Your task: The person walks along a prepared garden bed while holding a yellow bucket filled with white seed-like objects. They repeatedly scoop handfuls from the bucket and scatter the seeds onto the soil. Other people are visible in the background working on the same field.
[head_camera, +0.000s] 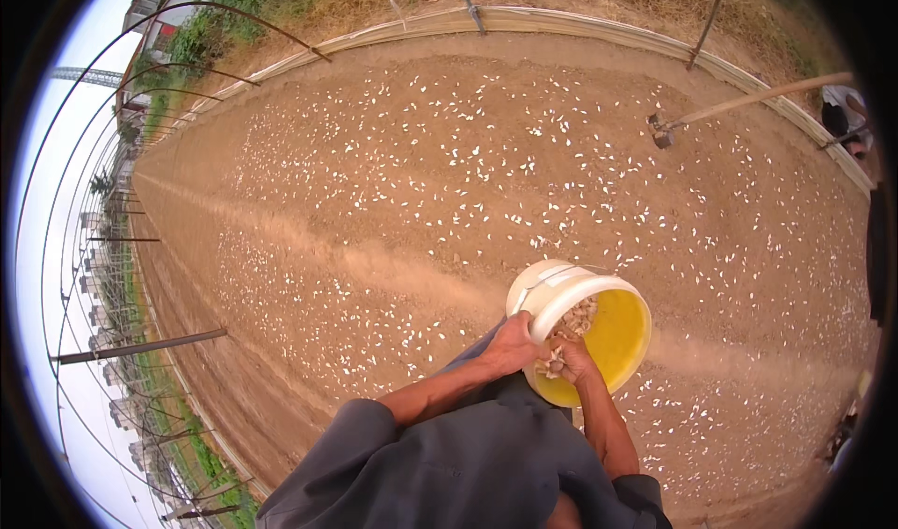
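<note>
A white plastic bucket (635,290) with a yellow inside is tilted in front of my body, its mouth turned towards me. Pale brownish clove-like pieces (581,315) lie within it. My left hand (519,344) grips the bucket's rim on the left side. Inside the mouth, my right hand (570,360) is closed around some of the pale pieces, close to the left fingers. A thin wire handle (537,285) rests against the bucket's outer wall. Many small white clove-like pieces (477,151) are scattered on the brown soil around me.
A long-handled tool with a metal head (661,136) stands on the soil at upper right. Beyond it, a person (845,118) is partly visible. Curved metal hoops (210,4) rise at the left, and a pale low border (561,24) edges the bed. Another metal post (168,343) leans in from the left.
</note>
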A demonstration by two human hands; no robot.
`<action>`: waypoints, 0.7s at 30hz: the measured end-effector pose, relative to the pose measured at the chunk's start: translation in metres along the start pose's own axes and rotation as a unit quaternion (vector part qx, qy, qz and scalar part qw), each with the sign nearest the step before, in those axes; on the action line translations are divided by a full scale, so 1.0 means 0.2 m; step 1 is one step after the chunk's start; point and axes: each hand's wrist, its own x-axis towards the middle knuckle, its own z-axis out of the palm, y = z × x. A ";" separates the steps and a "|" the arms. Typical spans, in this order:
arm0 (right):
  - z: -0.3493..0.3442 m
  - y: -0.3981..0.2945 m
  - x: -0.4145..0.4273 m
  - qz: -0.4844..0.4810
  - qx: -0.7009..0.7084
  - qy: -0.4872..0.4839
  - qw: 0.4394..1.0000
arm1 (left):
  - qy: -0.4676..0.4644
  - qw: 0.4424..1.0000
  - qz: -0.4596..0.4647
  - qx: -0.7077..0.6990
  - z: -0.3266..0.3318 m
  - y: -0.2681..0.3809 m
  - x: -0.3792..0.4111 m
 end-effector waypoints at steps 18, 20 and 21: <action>0.09 -1.41 0.23 -0.321 0.303 -0.119 0.890 | 0.158 0.929 -0.127 -0.308 -0.51 -0.60 0.13; 0.12 -1.60 0.18 -0.366 0.309 -0.149 0.865 | 0.207 0.915 -0.142 -0.316 -0.49 -0.62 0.13; 0.16 -1.64 0.14 -0.399 0.314 -0.147 0.849 | 0.235 0.905 -0.153 -0.319 -0.49 -0.63 0.11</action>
